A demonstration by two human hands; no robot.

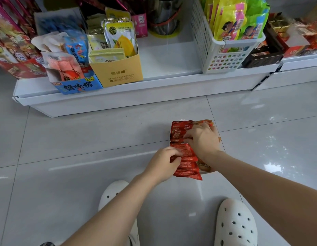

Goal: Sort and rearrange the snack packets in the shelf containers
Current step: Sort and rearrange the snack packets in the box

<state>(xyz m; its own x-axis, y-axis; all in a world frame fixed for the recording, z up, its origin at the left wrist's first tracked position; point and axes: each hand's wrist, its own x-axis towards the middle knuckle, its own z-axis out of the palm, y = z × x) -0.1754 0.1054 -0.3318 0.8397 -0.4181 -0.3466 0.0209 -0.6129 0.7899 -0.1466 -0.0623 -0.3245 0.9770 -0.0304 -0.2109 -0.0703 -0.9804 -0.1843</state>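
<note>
Fingers of both hands curl onto a row of red snack packets on the floor.
Left hand pinches the near packets; right hand grips the farther ones from above; beyond, on the white shelf, stand a yellow carton, a blue carton and a white basket of packets.

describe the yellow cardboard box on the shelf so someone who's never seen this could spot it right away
On the low white shelf, look at the left cluster of open display boxes. The yellow cardboard box stands just right of the blue box, beside the bare gap. It alone is plain yellow, holding pouches with a mango picture.
</note>
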